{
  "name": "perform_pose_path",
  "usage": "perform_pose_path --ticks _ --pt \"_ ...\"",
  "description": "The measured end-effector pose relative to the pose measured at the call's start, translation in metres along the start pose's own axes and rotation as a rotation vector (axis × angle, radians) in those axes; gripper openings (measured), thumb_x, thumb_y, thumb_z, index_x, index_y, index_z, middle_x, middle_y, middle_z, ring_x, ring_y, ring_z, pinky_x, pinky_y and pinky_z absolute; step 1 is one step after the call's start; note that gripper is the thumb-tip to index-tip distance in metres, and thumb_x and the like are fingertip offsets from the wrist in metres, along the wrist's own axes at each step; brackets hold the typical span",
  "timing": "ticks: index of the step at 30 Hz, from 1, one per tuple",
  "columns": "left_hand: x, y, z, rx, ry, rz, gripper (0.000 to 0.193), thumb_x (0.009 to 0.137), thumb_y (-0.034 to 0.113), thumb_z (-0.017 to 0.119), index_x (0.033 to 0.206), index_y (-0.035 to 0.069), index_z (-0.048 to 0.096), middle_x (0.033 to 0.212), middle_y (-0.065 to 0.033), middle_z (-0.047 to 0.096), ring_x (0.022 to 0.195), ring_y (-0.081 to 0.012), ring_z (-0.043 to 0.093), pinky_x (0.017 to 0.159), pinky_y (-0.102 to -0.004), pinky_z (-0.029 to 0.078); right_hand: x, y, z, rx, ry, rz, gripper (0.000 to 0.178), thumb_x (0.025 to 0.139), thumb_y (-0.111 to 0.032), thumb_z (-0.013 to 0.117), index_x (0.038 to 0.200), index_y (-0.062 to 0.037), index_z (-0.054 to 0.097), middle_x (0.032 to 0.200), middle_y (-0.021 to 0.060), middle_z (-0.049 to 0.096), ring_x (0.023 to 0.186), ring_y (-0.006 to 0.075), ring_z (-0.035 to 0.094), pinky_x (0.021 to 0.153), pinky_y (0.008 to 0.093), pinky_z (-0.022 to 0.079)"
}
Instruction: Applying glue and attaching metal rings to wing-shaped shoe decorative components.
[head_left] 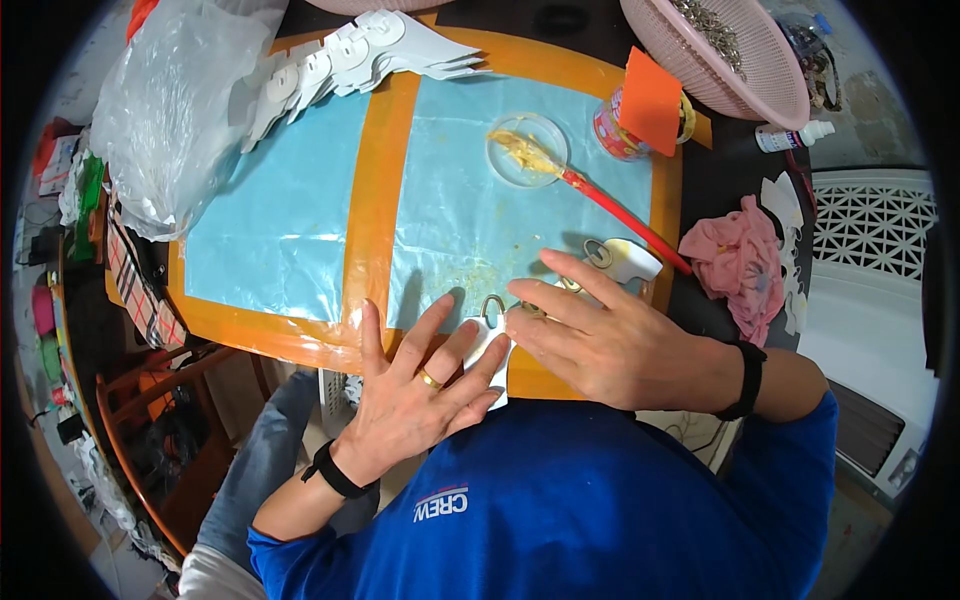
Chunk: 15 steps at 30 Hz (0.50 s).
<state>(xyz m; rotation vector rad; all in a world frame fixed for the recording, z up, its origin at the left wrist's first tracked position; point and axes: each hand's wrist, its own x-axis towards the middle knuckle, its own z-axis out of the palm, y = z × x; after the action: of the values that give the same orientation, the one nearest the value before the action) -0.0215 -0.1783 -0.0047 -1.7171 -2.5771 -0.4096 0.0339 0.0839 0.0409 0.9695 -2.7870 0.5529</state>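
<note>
My left hand point(425, 390), with a gold ring on one finger, lies spread and flat at the table's front edge. Its fingers rest on a white flat cut-out piece point(487, 352) that has a metal loop point(493, 308) at its top. My right hand point(625, 345) reaches in from the right with its fingers stretched out, fingertips at that piece's right side. Under and beyond this hand lies another white piece point(630, 260) with a metal ring point(598, 253) on it. More metal loops show partly between my right fingers; the rest is hidden.
A clear dish point(545, 135) of yellowish paste holds a red-handled spreader point(620, 217). Nearby are a jar point(613, 125) with an orange card, a pink basket point(770, 75) of metal parts, a pink cloth point(735, 265), stacked white cut-outs point(350, 65) and a plastic bag point(175, 110).
</note>
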Motion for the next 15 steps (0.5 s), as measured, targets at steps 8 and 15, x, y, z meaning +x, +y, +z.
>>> perform_pose_path --ticks 8,15 --pt "0.001 0.013 -0.014 0.001 -0.116 -0.061 0.066 0.094 0.058 0.066 0.15 0.025 0.055 0.146 -0.0058 0.051 0.151 -0.036 0.04 0.116 -0.0817 0.017 0.001 0.003 -0.004 0.009 -0.065 -0.011 0.033 0.084 -0.016 0.068 0.106 0.0079 0.072 0.113 0.0178 0.07 0.13 0.036 0.059 0.12 0.0573 0.038" --pt "0.005 0.013 -0.015 -0.025 -0.103 -0.055 0.066 0.092 0.057 0.069 0.147 0.023 0.058 0.142 -0.0076 0.052 0.151 -0.0385 0.038 0.116 -0.0821 0.017 0.003 0.009 -0.022 0.112 0.161 0.098 0.032 0.086 -0.006 0.068 0.116 -0.0068 0.076 0.116 0.0105 0.069 0.133 0.0402 0.057 0.114 0.058 0.046"
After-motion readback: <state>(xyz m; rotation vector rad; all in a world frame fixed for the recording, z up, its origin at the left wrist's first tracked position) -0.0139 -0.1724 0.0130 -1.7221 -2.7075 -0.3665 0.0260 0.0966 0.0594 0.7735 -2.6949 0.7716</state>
